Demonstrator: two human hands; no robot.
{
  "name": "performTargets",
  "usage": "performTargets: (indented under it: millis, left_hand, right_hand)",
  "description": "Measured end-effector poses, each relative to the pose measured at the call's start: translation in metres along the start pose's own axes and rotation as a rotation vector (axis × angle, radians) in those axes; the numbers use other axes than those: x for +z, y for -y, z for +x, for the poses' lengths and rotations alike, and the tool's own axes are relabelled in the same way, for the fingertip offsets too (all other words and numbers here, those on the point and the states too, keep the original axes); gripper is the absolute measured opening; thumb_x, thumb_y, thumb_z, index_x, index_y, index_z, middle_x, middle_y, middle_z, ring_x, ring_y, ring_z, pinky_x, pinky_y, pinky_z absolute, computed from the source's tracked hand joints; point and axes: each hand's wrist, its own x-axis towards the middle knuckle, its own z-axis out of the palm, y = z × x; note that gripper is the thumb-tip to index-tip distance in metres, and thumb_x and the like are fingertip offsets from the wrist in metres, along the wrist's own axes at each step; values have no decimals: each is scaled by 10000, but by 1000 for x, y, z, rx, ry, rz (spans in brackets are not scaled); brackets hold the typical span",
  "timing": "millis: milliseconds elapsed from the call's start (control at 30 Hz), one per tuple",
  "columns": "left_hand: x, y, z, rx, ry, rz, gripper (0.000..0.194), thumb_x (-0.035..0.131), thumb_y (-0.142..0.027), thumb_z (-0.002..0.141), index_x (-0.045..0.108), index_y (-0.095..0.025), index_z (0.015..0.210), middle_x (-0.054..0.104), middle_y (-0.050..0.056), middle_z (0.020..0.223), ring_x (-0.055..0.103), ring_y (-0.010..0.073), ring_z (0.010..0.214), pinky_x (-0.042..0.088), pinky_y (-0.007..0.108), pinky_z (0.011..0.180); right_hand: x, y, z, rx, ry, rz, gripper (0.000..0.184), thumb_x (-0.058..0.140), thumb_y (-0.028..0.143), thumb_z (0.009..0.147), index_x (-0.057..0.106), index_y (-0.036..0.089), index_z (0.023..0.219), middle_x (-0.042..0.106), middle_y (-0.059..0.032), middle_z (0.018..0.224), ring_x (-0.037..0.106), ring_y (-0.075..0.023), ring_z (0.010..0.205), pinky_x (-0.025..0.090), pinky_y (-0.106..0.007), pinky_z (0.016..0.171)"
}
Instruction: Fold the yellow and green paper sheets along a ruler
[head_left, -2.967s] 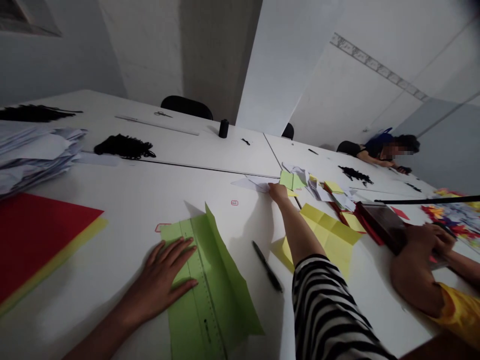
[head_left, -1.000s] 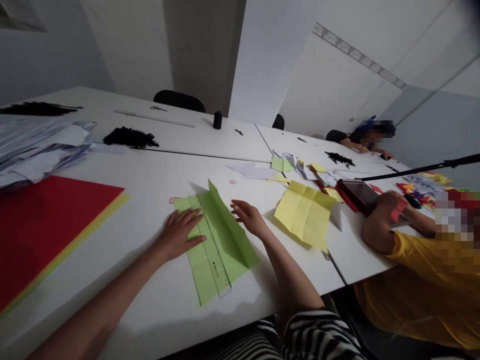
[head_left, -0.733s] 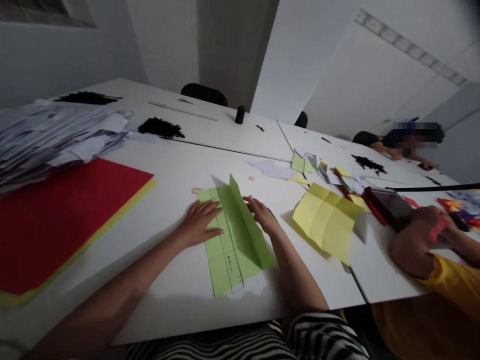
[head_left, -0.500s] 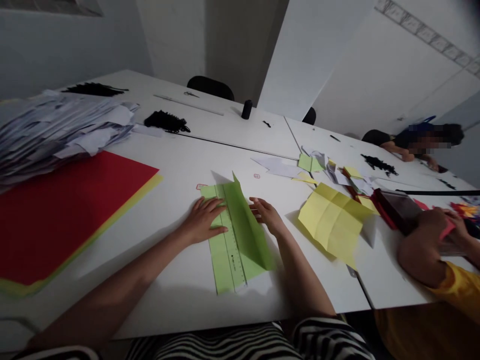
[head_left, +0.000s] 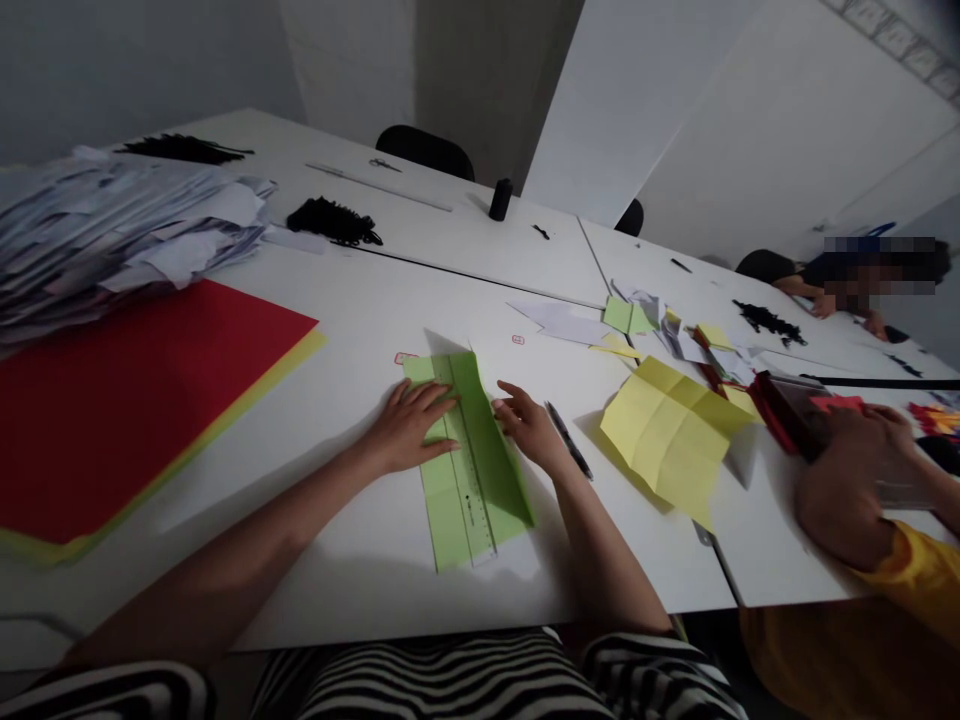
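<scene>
A sheet of light green paper (head_left: pixel 446 515) with crease lines lies in front of me, and a clear ruler (head_left: pixel 471 490) runs lengthwise over it. My left hand (head_left: pixel 420 428) is spread palm down, fingers apart, pressing on the ruler and the paper's left part. Along the ruler, the right part of the sheet stands up as a tilted flap (head_left: pixel 489 450). Beside that flap is my right hand (head_left: pixel 527 428), its fingers bent and apart against or just behind the flap's outer side. A dark pen (head_left: pixel 568 440) lies on the table right beside my right hand.
Creased yellow paper (head_left: pixel 671 430) lies to the right. On the left are red sheets (head_left: pixel 142 410) and a heap of white paper (head_left: pixel 127 235). Farther back stand a black cylinder (head_left: pixel 500 200) and black bundles (head_left: pixel 334 221). A co-worker's yellow sleeve (head_left: pixel 911 550) is at right.
The green flap has come down somewhat toward the left, my right hand moving slightly left with it. A pen now shows on the table beside my right hand.
</scene>
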Motion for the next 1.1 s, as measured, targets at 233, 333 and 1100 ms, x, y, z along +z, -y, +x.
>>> performTargets:
  millis: [233, 333, 1100]
  left_hand:
    - [-5, -10, 1, -13, 45, 10, 575, 526, -494, 869, 415, -332, 1410, 375, 97, 1474, 274, 335, 1383, 133, 605, 1112]
    - [-5, -13, 2, -12, 46, -2, 552, 526, -459, 873, 420, -357, 1405, 344, 87, 1495, 233, 353, 1399, 135, 639, 1092]
    - [-1, -9, 10, -32, 83, -1, 572, 449, -547, 879, 448, -252, 1369, 380, 74, 1490, 253, 292, 1402, 42, 554, 1146]
  right_hand:
    - [1, 8, -4, 41, 14, -75, 577, 476, 577, 913, 486, 209, 1357, 668, -90, 1059, 635, -199, 946, 503, -356, 858]
    - [-3, 17, -9, 52, 79, -41, 608, 473, 599, 908, 443, 245, 1401, 637, -90, 1182, 597, -213, 1085, 456, -383, 961]
    - [-49, 4, -3, 294, 256, 253, 328, 603, 403, 835, 694, 184, 1063, 715, -58, 995, 670, -235, 895, 540, -366, 817]
